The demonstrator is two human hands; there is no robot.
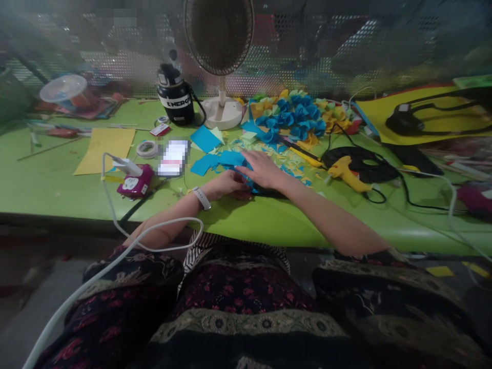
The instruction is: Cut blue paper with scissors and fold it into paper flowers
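Near the front of the green table, my left hand (pixel 232 185), wearing a white watch (pixel 202 198) at the wrist, has its fingers curled on a piece of blue paper (pixel 249 183). My right hand (pixel 262 170) reaches over from the other side, its fingers and thumb on blue paper too; its fingertips are partly hidden. Just beyond the hands lie flat blue paper squares (pixel 205 139) and small yellow and blue scraps (pixel 269 152). A dark flat item (pixel 269 194) shows under my right wrist.
Folded blue paper pieces (pixel 294 118) are heaped behind the hands. A yellow glue gun (pixel 349 174) with its cord lies right. Left are a phone (pixel 173 158), tape roll (pixel 147 149), purple adapter (pixel 136 182) and looping white cable (pixel 169 221). A bottle (pixel 176 100) and fan (pixel 222 114) stand behind.
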